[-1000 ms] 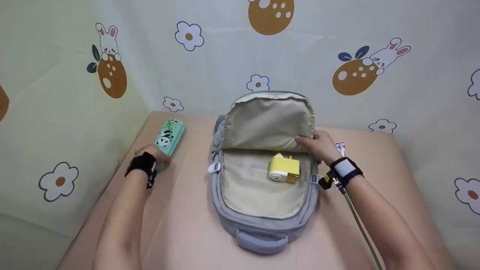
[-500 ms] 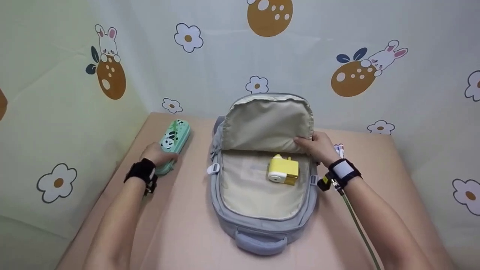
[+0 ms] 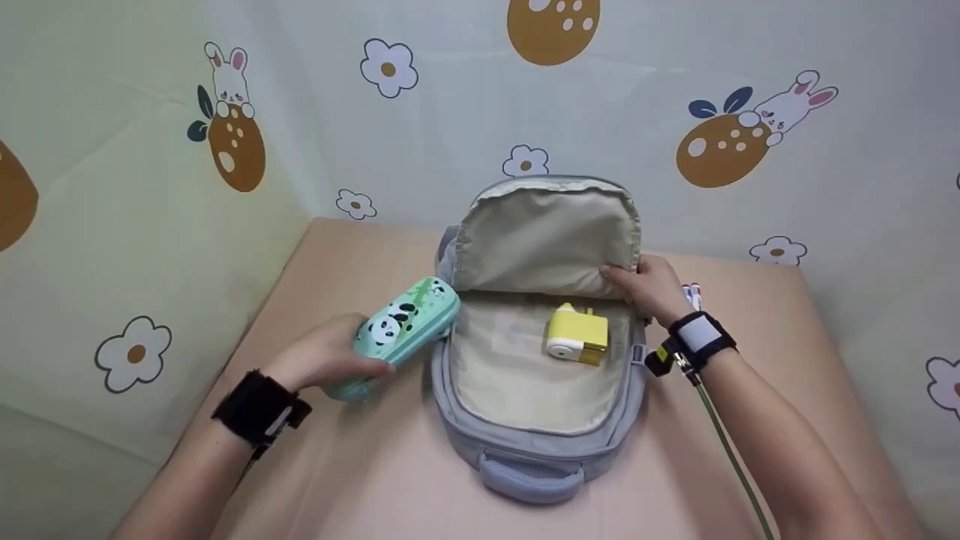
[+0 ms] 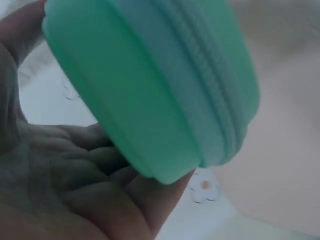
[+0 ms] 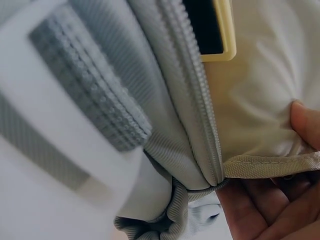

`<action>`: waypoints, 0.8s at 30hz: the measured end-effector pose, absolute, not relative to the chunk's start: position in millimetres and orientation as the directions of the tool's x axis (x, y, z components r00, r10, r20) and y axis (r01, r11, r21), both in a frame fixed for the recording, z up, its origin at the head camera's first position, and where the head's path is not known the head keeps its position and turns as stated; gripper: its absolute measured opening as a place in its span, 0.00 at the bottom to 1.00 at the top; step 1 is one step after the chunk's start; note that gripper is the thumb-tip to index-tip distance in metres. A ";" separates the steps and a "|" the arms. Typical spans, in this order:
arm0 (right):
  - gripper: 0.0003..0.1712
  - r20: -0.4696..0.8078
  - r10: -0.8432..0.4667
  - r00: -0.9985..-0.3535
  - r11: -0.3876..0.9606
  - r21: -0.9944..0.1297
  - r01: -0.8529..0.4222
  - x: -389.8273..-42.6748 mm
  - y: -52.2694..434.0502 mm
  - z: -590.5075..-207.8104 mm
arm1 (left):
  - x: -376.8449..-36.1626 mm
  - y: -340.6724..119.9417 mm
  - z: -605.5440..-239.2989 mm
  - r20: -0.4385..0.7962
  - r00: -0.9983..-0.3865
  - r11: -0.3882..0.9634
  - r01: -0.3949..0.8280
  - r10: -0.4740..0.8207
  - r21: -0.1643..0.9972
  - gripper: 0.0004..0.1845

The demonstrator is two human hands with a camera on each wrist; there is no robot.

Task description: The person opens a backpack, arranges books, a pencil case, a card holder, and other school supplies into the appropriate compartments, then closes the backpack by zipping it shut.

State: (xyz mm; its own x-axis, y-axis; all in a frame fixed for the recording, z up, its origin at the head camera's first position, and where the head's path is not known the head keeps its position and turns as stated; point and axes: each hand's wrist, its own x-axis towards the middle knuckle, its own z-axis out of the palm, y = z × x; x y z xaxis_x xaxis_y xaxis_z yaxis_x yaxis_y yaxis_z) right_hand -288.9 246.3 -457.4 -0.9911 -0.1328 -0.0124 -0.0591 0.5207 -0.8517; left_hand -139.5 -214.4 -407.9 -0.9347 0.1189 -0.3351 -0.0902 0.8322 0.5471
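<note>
My left hand [image 3: 330, 351] grips a mint-green pencil case [image 3: 409, 319] with pandas on its lid. The case hangs tilted above the table, its far end at the left side of a grey backpack [image 3: 530, 480]. In the left wrist view the case's zip side [image 4: 150, 85] shows close up, fingers and thumb around it. My right hand [image 3: 651, 289] pinches the right edge of the backpack's raised front flap [image 3: 547, 240]; the right wrist view shows the thumb on the beige lining [image 5: 265, 100]. Inside the compartment lies a yellow-and-white pencil sharpener [image 3: 577, 335].
Markers [image 3: 691, 295] lie right of the backpack, partly behind my right hand. The table [image 3: 360, 259] meets patterned cloth walls [image 3: 450, 112] at the back and left. A green cable [image 3: 724, 442] runs from the right wrist camera.
My left hand has lifted the pencil case off the table and carried it right, toward the backpack. The right hand stays on the flap. The head view has shifted slightly.
</note>
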 end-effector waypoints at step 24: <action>0.26 0.043 -0.096 -0.994 0.506 -0.858 -0.086 -273.0 240.5 -440.0 | -172.4 -56.5 -416.8 -0.202 -0.934 0.945 0.254 0.294 0.205 0.34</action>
State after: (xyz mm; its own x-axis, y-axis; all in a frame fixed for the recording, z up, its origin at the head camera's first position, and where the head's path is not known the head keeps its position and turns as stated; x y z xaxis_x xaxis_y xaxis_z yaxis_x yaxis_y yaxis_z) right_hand -273.0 240.5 -440.0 -0.9945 -0.0960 0.0425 -0.0856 0.5057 -0.8585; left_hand -172.4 -56.5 -416.8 -0.9340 0.2944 -0.2024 0.2536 0.9454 0.2048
